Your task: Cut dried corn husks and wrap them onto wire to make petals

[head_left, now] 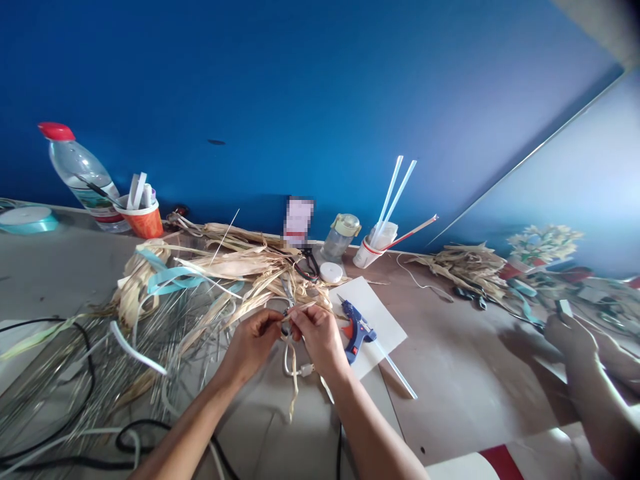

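Observation:
My left hand (257, 340) and my right hand (317, 333) meet in front of me, both pinching a narrow strip of dried corn husk (294, 393). Its pale twisted tail dangles below the fingertips; the pinched part is mostly hidden. Just beyond the hands spreads a heap of dried corn husks (245, 263), tied in places with turquoise ribbon (175, 280). A blue hot glue gun (359, 330) lies on a white sheet (390, 330) to the right of my right hand, a clear glue stick (400, 377) sticking out of its back.
Many thin wires (125, 363) and a black cable (90, 373) cover the left side. Along the wall stand a bottle (83, 167), a red cup (145, 220), a glass jar (341, 239) and a white cup (367, 255). Another person's hands (575, 340) are at the right.

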Demonstrator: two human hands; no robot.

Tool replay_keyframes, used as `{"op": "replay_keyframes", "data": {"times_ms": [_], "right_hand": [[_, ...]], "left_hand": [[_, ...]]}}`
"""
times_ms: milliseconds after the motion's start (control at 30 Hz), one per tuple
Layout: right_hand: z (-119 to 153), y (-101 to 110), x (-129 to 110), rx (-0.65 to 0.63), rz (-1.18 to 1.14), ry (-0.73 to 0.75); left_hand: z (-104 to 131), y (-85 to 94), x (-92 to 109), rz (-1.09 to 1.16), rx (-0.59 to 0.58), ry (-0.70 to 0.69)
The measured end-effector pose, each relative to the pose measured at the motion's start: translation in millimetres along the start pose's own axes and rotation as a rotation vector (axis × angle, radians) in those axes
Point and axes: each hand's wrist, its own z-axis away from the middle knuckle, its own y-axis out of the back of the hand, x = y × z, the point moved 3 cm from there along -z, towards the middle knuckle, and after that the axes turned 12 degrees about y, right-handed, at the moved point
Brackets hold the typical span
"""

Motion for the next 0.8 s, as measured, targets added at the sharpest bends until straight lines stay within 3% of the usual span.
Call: {"op": "replay_keyframes", "data": {"times_ms": [467,800], "right_hand": [[-0.8,0.1,-3.6,0.039,0.047,-0.006],[-0.5,-1.2,-4.4,0.061,-0.018,-0.031]], "left_hand": [[3.4,-1.6,5.9,0.123,-0.108,0.133],[0.6,0.5,3.1,0.06,-0.098,0.075]]}}
